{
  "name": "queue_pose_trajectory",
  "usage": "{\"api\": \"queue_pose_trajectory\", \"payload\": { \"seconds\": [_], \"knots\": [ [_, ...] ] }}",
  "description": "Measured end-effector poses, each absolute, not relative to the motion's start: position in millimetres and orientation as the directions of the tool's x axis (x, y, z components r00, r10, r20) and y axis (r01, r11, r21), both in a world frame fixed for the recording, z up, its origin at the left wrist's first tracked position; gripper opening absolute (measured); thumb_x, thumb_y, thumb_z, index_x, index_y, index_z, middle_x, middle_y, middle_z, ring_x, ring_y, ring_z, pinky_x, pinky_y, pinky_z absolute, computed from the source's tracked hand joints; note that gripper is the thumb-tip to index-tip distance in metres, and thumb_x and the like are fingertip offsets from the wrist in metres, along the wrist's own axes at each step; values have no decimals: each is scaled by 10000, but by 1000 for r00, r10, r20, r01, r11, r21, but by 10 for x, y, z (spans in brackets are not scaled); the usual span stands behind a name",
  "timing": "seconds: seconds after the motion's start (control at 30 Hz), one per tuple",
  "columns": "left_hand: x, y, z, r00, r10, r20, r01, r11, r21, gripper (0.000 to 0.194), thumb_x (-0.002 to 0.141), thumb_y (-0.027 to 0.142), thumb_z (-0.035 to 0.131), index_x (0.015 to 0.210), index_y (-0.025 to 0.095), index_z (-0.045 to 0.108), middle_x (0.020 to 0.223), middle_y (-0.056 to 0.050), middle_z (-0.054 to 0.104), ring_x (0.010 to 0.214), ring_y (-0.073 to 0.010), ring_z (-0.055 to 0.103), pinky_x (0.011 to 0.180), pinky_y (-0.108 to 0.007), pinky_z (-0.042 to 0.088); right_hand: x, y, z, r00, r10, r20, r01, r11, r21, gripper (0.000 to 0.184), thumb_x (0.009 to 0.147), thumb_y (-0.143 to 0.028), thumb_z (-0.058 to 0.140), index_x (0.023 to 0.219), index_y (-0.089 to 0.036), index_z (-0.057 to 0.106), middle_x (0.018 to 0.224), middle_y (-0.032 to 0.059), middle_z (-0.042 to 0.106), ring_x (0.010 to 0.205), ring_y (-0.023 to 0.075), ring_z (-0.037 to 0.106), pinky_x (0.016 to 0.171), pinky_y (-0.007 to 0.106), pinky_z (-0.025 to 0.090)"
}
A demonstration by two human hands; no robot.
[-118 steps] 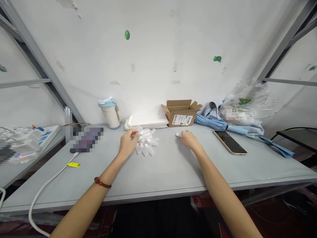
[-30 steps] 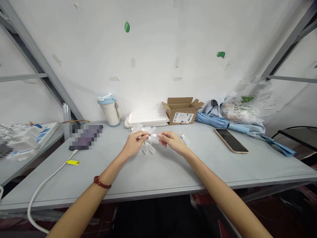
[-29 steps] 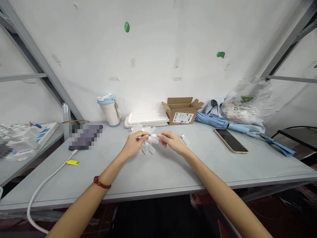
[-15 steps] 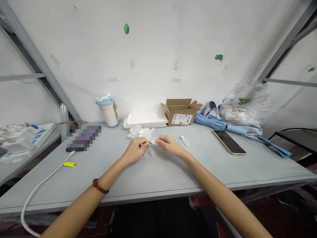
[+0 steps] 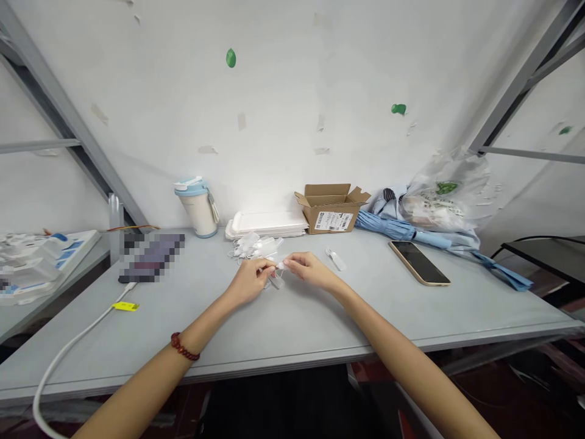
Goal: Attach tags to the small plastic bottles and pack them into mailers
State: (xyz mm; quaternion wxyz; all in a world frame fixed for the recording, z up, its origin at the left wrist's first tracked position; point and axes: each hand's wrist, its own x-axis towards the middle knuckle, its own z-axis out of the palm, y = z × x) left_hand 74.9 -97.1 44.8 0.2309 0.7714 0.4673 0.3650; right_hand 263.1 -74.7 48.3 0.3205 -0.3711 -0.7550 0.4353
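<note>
Both my hands meet over the middle of the grey table. My left hand and my right hand pinch the two ends of one small clear plastic piece between their fingertips, just above the tabletop. Behind them lies a loose pile of similar small clear plastic pieces. One more clear piece lies apart to the right of my right hand. A red bead bracelet is on my left wrist.
At the back stand a blue-lidded cup, a stack of white trays and an open cardboard box. A phone, a folded blue umbrella and a plastic bag lie right. A white cable trails left.
My hands have drawn a little nearer to me, away from the pile, still holding the small piece between them. 3.9 s ago they were apart, the left at the pile.
</note>
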Motion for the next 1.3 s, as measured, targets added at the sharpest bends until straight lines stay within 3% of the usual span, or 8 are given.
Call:
{"api": "queue_pose_trajectory", "payload": {
  "seconds": [0.13, 0.4, 0.63, 0.8, 1.07, 1.3],
  "knots": [
    [747, -980, 475, 310, 911, 272, 509, -401, 762, 290, 794, 326, 468, 620, 175, 644, 523, -2, 588, 450, -107, 432, 479, -239, 350, 2639, -728, 461, -532, 831, 163, 286, 358, -889, 326, 836, -438, 453, 738, -151, 571, 560, -47, 407, 524, 86, 358, 514, 228, 290],
    [696, -914, 557, 211, 972, 99, 219, -146, 965, 342, 757, 441, 548, 668, 132, 665, 619, -66, 633, 492, -114, 480, 427, -234, 342, 2668, -732, 567, -507, 851, 133, 188, 260, -947, 355, 810, -501, 488, 728, -159, 534, 553, -54, 395, 496, 81, 368, 489, 224, 304],
    [677, -902, 562, 183, 979, 89, 233, -131, 964, 391, 753, 481, 560, 599, 128, 628, 610, -26, 588, 464, -70, 434, 419, -206, 311, 2711, -745, 641, -461, 874, 155, 144, 246, -959, 358, 797, -503, 511, 669, -170, 484, 534, -56, 393, 492, 76, 361, 494, 220, 305],
    [726, -938, 587, 211, 974, 87, 237, -137, 962, 348, 747, 449, 572, 600, 136, 610, 531, 6, 522, 451, -69, 408, 426, -204, 303, 2688, -747, 599, -496, 858, 131, 173, 245, -954, 357, 811, -505, 493, 685, -172, 486, 551, -53, 395, 495, 75, 364, 487, 217, 293],
    [719, -939, 599, 215, 972, 100, 173, -138, 975, 308, 736, 427, 585, 647, 135, 623, 568, 4, 541, 468, -70, 411, 429, -205, 305, 2677, -778, 627, -511, 847, 147, 166, 266, -950, 373, 812, -518, 487, 677, -171, 474, 570, -49, 398, 505, 76, 368, 491, 219, 298],
    [717, -940, 572, 215, 972, 90, 235, -142, 962, 286, 746, 393, 571, 617, 140, 599, 531, 18, 505, 454, -62, 379, 430, -201, 290, 2655, -758, 559, -534, 836, 123, 151, 237, -960, 371, 807, -527, 486, 695, -173, 472, 578, -55, 378, 487, 71, 341, 473, 221, 282]
  ]
}}
